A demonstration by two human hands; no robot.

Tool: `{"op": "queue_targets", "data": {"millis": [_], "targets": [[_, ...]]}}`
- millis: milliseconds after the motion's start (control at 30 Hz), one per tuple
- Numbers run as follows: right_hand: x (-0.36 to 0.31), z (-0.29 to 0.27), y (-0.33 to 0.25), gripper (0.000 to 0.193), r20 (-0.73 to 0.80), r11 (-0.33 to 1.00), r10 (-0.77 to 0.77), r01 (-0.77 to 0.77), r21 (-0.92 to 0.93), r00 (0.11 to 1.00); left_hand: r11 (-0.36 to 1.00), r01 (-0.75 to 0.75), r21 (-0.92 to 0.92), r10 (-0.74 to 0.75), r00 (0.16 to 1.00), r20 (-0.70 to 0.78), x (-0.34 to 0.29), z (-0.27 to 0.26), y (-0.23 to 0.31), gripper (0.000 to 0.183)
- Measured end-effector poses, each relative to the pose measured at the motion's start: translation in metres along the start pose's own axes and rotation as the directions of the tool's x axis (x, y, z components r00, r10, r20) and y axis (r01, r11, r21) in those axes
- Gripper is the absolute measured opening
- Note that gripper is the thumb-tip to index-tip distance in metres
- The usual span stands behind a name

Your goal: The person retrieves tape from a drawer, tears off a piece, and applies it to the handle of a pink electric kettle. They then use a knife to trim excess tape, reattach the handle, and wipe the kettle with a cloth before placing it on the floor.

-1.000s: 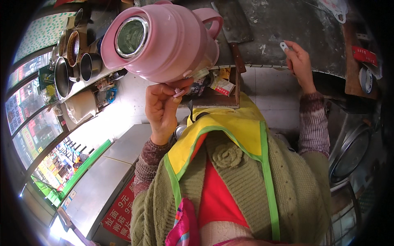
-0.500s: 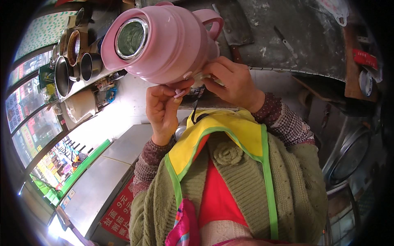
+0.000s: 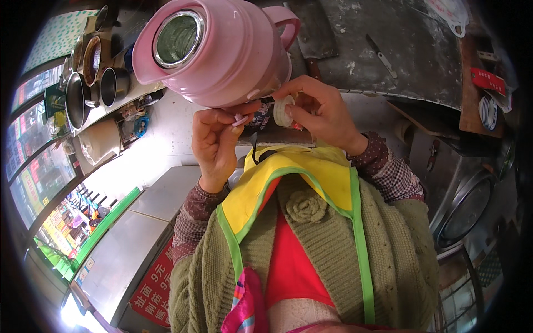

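A pink thermos jug (image 3: 227, 61) stands right in front of my hands, its silver-rimmed mouth uncovered and its handle on the far right side. My left hand (image 3: 215, 141) is closed at the jug's near side, pinching a small pink plastic piece (image 3: 240, 120) between thumb and fingers. With thumb and forefinger my right hand (image 3: 322, 111) grips a round whitish cap (image 3: 283, 111), which is tilted on edge just below the jug's base. Whether the fingertips of either hand touch the jug, I cannot tell.
On the dark, flour-dusted worktop (image 3: 361, 61) lie a knife (image 3: 382, 55) and a broad cleaver (image 3: 312, 33). A plastic bag (image 3: 452, 16) is at its far right. Metal pots (image 3: 115, 87) line a shelf on the left. A steel cabinet (image 3: 130, 238) stands near left.
My right hand has drawn slightly away from the jug's underside, bringing the whitish cap into plain view. My left hand still pinches the pink piece. The whole view has shifted a little.
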State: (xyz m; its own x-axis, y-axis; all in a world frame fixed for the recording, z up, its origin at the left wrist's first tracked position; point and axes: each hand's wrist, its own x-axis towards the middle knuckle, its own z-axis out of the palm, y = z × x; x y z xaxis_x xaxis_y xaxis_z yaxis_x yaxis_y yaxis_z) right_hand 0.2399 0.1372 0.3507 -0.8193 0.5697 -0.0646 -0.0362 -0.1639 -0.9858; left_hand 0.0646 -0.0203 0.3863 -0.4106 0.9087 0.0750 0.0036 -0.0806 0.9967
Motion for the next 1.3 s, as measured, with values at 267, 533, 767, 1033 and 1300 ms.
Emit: {"op": "queue_targets", "data": {"millis": [267,533,767,1033,1300], "targets": [[-0.001,0.003,-0.008,0.030,0.077,0.935,0.256,-0.267,0.232,0.964,1.000,-0.018,-0.006,0.018,0.999,0.028,0.000,-0.002,-0.002,0.012],[-0.001,0.002,-0.011,0.033,0.089,0.940,0.233,-0.248,0.233,0.968,1.000,-0.003,0.018,0.002,0.999,0.032,0.001,-0.001,-0.001,0.011],[-0.004,0.002,-0.011,0.035,0.084,0.969,0.203,-0.212,0.129,0.976,0.999,0.046,0.004,-0.047,0.998,0.032,0.003,0.004,0.006,0.011],[-0.005,0.004,-0.012,0.031,0.020,0.993,0.093,-0.091,-0.080,0.995,0.998,0.067,0.008,-0.068,0.997,0.046,0.005,0.005,0.007,0.010],[-0.002,0.006,-0.015,0.028,0.020,0.989,0.046,-0.043,-0.142,0.999,0.999,0.049,0.000,-0.049,0.997,0.053,0.002,0.003,0.003,0.012]]}}
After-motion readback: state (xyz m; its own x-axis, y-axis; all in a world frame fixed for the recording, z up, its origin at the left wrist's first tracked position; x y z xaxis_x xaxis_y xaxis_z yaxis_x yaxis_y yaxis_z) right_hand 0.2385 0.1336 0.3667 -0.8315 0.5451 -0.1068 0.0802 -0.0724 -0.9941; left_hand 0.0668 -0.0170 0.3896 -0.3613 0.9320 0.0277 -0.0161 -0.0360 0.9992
